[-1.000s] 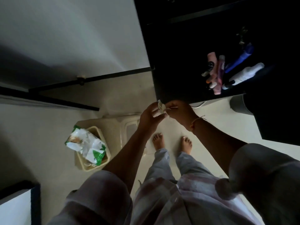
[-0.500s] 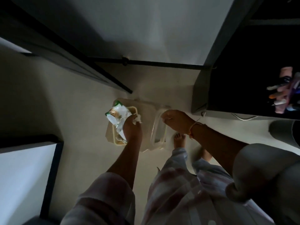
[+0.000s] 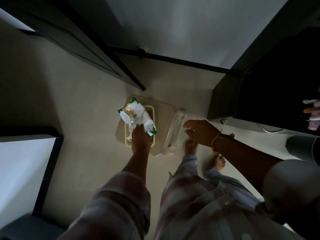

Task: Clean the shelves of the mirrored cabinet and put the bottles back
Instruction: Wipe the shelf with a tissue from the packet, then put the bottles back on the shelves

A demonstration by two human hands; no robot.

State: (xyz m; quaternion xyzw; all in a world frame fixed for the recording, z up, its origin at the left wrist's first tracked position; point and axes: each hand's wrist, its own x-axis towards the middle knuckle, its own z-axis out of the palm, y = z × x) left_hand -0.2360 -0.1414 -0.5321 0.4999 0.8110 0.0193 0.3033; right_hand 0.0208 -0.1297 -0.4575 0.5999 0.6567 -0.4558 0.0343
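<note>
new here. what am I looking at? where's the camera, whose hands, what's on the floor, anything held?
There is no machine here. A person works bare-handed, and the only camera sits on their head, looking steeply down, so you see their arms, sleeves and bare feet on a pale floor. On the floor stands a beige bin with its lid swung open. A green-and-white wipes pack lies across the opening. The left hand reaches down onto that pack, but the dim light hides whether it grips it. The right hand hangs loose beside the bin and holds nothing. At the right edge, a few bottles show against a dark cabinet.
</note>
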